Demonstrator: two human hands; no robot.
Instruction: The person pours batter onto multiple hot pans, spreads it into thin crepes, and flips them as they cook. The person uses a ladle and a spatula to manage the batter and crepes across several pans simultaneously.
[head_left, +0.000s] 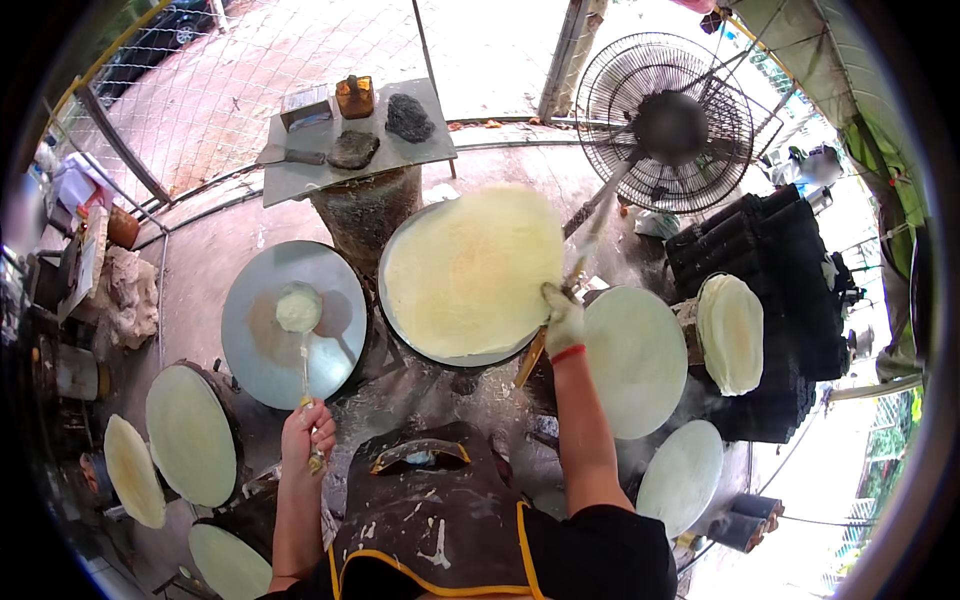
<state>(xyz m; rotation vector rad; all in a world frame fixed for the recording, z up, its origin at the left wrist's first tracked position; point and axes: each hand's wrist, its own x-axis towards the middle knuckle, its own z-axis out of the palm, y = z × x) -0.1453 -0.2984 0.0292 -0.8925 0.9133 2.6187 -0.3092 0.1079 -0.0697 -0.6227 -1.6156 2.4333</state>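
Note:
My bare left hand grips the handle of a ladle. Pale batter fills the ladle's bowl, which is above a bare round griddle and casts a shadow on it. My right hand, in a soiled glove with a red band at the wrist, is closed around a wooden-handled tool whose far end is blurred. Its fingertips touch the right edge of a large thin pale-yellow crepe. The crepe covers most of the middle griddle and overhangs its upper right side.
More griddles bearing pale sheets stand on both sides. Crepes are stacked at right, before black cylindrical briquettes. A large fan stands ahead. A board on a drum holds dark lumps and a scraper.

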